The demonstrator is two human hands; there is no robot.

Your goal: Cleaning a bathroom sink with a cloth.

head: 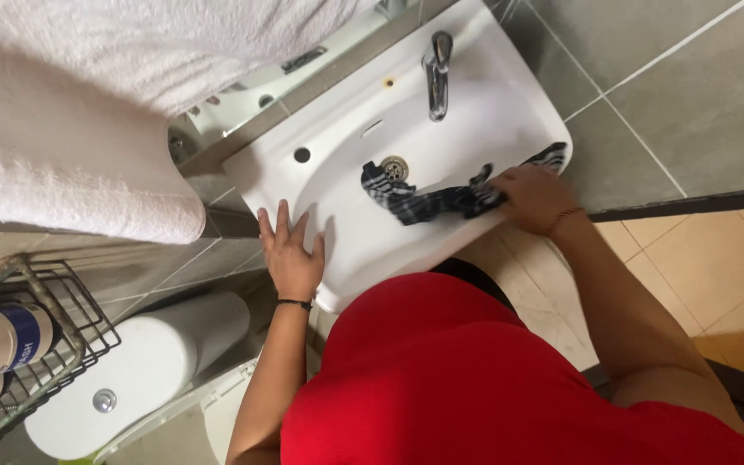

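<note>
A white wash basin [350,129] hangs on the grey tiled wall, with a chrome tap [437,73] above the bowl and a metal drain [394,166] at its bottom. My right hand [534,196] presses a dark checked cloth [428,201] against the basin's front rim; the cloth trails down into the bowl near the drain. My left hand [291,254] lies flat with fingers spread on the basin's left front edge, holding nothing. A red shirt fills the lower middle of the view.
White towels [62,120] hang at the upper left. A wire rack [40,344] at the lower left holds bottles [6,340]. A white toilet cistern [131,379] stands below the basin's left side. Beige floor tiles [716,267] lie to the right.
</note>
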